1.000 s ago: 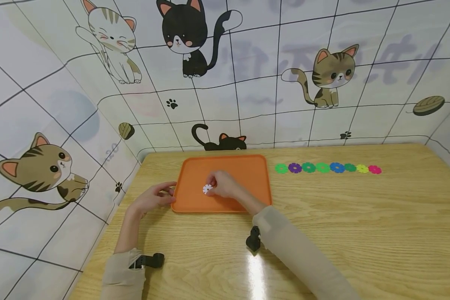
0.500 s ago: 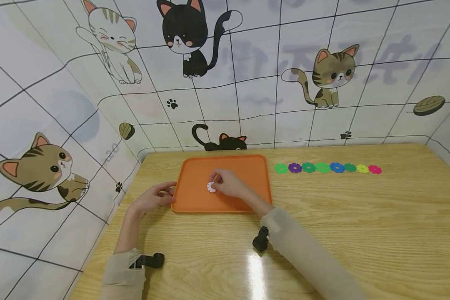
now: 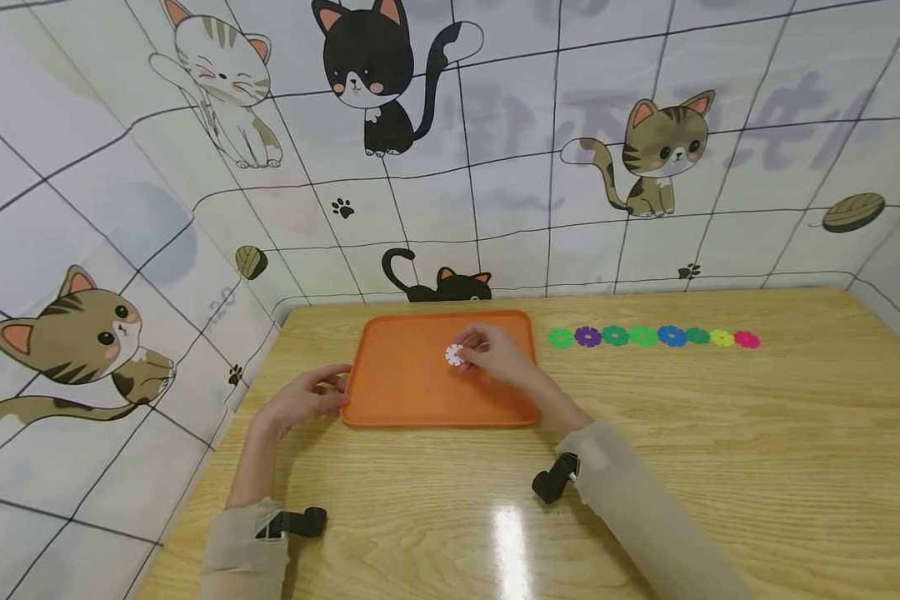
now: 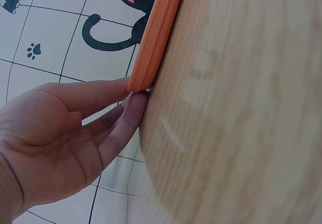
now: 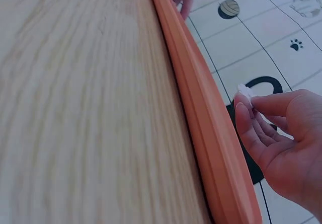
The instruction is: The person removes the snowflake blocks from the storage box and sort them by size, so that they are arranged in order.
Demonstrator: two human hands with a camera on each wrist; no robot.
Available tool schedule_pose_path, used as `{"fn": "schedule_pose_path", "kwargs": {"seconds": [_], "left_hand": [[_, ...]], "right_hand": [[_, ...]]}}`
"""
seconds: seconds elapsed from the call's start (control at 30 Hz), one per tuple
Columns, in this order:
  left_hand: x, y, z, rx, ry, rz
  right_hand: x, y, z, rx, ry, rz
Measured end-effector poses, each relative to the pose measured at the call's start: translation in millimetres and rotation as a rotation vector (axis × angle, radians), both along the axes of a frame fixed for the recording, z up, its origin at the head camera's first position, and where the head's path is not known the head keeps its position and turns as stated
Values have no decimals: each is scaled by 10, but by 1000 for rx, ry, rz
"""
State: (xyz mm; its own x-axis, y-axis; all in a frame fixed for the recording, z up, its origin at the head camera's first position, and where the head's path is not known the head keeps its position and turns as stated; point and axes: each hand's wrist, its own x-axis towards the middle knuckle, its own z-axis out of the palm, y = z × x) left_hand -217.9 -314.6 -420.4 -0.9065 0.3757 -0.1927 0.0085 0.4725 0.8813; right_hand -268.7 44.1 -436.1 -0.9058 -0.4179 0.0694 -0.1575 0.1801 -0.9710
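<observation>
A white snowflake disc (image 3: 454, 355), notched like a flower, is pinched between the thumb and fingers of my right hand (image 3: 495, 353). That hand hovers over the right half of the orange tray (image 3: 397, 367); the right wrist view also shows the disc (image 5: 246, 93) at the fingertips, above the tray's rim. At the tray's left side, my left hand (image 3: 303, 398) grips the edge. In the left wrist view the digits of the left hand (image 4: 65, 138) meet the rim (image 4: 156, 43) from above and below.
A row of colored snowflake discs (image 3: 643, 336), green, purple, blue, yellow and pink, lies right of the tray on the wooden table (image 3: 720, 467). Behind and to the left stands a wall covering (image 3: 510, 192) printed with cats.
My right hand has carried the white disc from the tray's middle to the right and a bit farther back. The left hand stays at the tray's edge.
</observation>
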Motion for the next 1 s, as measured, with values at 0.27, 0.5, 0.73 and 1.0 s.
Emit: {"fn": "schedule_pose_path", "kwargs": {"seconds": [0.27, 0.5, 0.73, 1.0], "left_hand": [[-6, 10, 9, -13, 6, 1], [-5, -7, 2, -11, 5, 1], [1, -10, -2, 33, -14, -7], [1, 7, -3, 56, -29, -13]], "right_hand": [[-2, 428, -3, -49, -13, -76], [-15, 887, 38, -27, -53, -149], [6, 1387, 50, -47, -22, -175], [96, 1946, 101, 122, 35, -260]]}}
